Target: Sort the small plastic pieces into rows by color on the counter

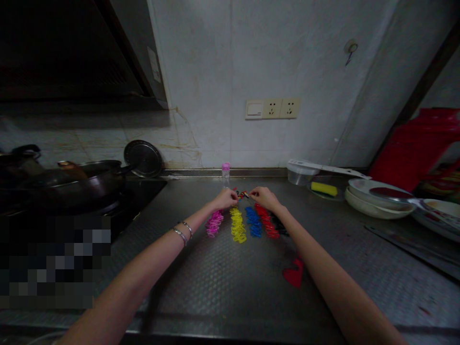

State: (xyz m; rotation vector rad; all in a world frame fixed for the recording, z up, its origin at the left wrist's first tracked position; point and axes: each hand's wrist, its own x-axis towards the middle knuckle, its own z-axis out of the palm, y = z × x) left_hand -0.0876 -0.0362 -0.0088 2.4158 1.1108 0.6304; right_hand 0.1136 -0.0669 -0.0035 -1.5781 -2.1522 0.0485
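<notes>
My left hand [226, 198] has its fingers drawn together at the left side of a small mixed-colour pile [241, 194]. From the right, my right hand [265, 197] pinches at the same pile; what either hand grips is too small to make out. Below them, small thin loops, like paper clips or rubber bands, lie sorted by colour: a pink row [214, 224], a yellow row [237, 225], a blue row [254, 222], a red row [267, 221] and a black row [280, 224] partly behind my right wrist. Behind my left hand stands a small clear jar with a pink lid [225, 167].
A red heart-shaped piece [293, 274] lies on the metal counter [201, 282] by my right forearm. Pans [79, 184] sit on the stove at left. At right are a plastic tub [301, 173], a yellow sponge [324, 189], stacked bowls [377, 206] and a long dark blade [413, 247].
</notes>
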